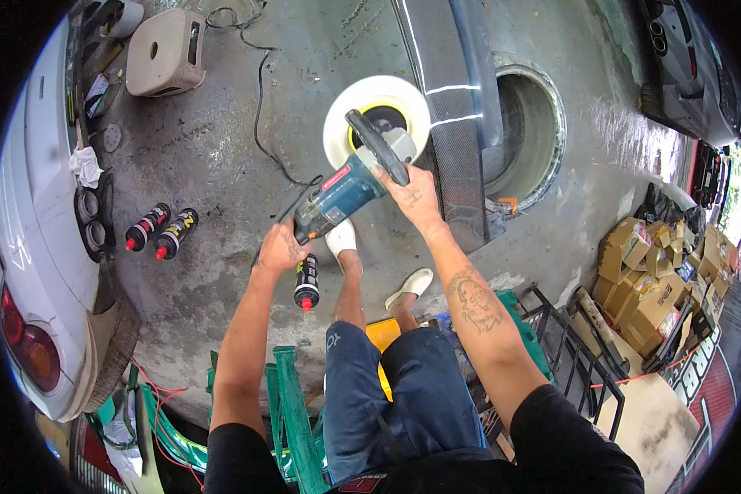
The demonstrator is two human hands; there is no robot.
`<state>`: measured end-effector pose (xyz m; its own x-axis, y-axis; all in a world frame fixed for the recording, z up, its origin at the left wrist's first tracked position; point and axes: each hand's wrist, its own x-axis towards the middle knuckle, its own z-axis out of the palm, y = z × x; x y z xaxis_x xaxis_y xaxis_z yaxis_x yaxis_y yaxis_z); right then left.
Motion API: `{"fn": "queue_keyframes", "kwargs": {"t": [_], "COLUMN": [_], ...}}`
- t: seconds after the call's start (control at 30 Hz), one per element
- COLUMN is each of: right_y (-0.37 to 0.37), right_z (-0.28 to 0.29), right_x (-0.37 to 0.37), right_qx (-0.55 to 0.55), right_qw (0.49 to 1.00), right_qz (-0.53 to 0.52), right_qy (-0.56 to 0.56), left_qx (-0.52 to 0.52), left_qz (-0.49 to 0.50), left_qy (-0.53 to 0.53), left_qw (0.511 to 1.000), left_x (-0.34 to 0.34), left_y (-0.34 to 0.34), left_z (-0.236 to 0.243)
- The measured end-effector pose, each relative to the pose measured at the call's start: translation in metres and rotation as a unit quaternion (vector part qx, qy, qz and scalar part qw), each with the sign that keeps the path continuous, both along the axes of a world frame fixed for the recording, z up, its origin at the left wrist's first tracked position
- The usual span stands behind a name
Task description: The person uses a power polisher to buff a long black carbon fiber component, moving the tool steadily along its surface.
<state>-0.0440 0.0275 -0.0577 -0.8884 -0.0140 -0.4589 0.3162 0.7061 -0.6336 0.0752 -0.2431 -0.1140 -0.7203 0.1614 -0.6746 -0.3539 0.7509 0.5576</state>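
Both my hands hold a blue and grey electric polisher (337, 198), tilted with its head far and to the right. My left hand (281, 246) is closed round its rear grip. My right hand (415, 198) grips the lower end of the black loop handle (375, 144). At the tool's head is a wide cream round pad (344, 107) with a yellow ring and dark centre. The pad overlaps the edge of a dark carbon-weave panel (455, 160); I cannot tell whether they touch. Below my left hand is a black bottle (306, 282) with a red cap.
A black cord (261, 107) trails over the floor. Left are two red-capped bottles (146, 228), a beige stool (163, 53) and a white car (41, 206). Right of the panel stands a round tub (543, 132). Cardboard boxes (646, 305) pile up beyond a black metal frame (572, 354).
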Motion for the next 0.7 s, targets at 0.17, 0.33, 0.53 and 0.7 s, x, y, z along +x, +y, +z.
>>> {"fn": "queue_keyframes", "kwargs": {"t": [0.17, 0.33, 0.53, 0.7], "right_y": [0.001, 0.020, 0.037, 0.054], "right_z": [0.000, -0.003, 0.002, -0.004], "right_x": [0.000, 0.060, 0.154, 0.208], "right_qx": [-0.005, 0.040, 0.020, -0.026], "right_qw": [1.000, 0.998, 0.989, 0.977], "right_qz": [-0.006, -0.017, -0.100, -0.166], "right_qy": [-0.016, -0.036, -0.106, -0.133], "left_qx": [0.008, 0.003, 0.017, 0.033], "left_qz": [-0.007, -0.052, -0.113, -0.135], "left_qy": [0.048, 0.007, -0.137, -0.091], "left_qw": [0.999, 0.999, 0.984, 0.986], "left_x": [0.003, 0.045, 0.112, 0.129], "left_y": [0.000, 0.009, 0.016, 0.029], "left_z": [-0.009, -0.007, -0.008, 0.004]}}
